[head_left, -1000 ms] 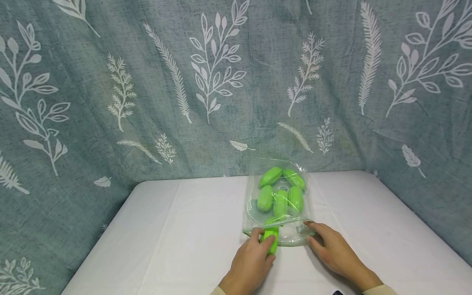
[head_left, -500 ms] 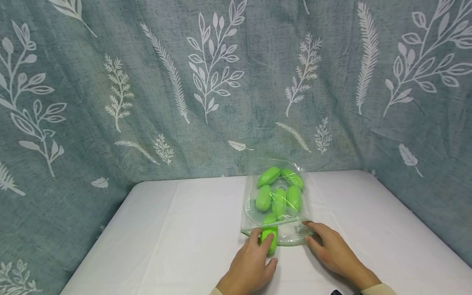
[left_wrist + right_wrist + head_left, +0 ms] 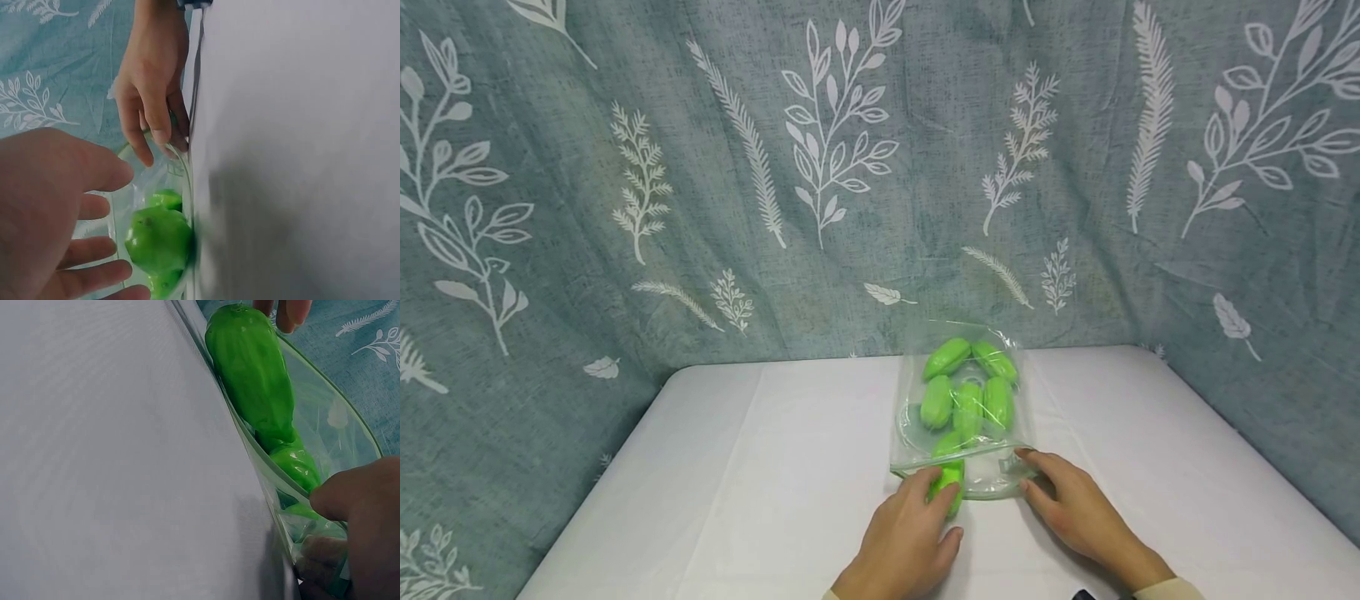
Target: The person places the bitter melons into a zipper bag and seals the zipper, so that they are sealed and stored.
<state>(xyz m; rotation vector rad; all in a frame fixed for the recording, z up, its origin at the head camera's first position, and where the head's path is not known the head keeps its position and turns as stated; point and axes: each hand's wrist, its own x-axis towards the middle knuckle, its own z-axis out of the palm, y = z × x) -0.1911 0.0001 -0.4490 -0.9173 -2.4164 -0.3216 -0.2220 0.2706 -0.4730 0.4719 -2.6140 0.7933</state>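
Observation:
A clear zip bag [image 3: 910,433] lies on the white table with several glossy green vegetables inside, their exact kind unclear. One green vegetable [image 3: 951,482] lies lengthwise in the bag's mouth, its near end sticking out; ridges and a small end nub show in the right wrist view. My left hand [image 3: 906,533] is beside that end, fingertips at its left side, thumb apart from it; its fingers look fairly straight in the left wrist view. My right hand [image 3: 1075,504] pinches the right side of the bag's rim, thumb on one side, fingers partly hidden behind plastic.
The white-covered table [image 3: 775,492] spreads to both sides of the bag. A teal curtain [image 3: 737,183] with white leaf prints hangs behind and along the sides. A small dark object [image 3: 1084,595] shows at the bottom edge near my right wrist.
My left thumb has moved away from the vegetable and that hand's hold has loosened. The vegetable has barely shifted. My right hand stays on the bag's rim.

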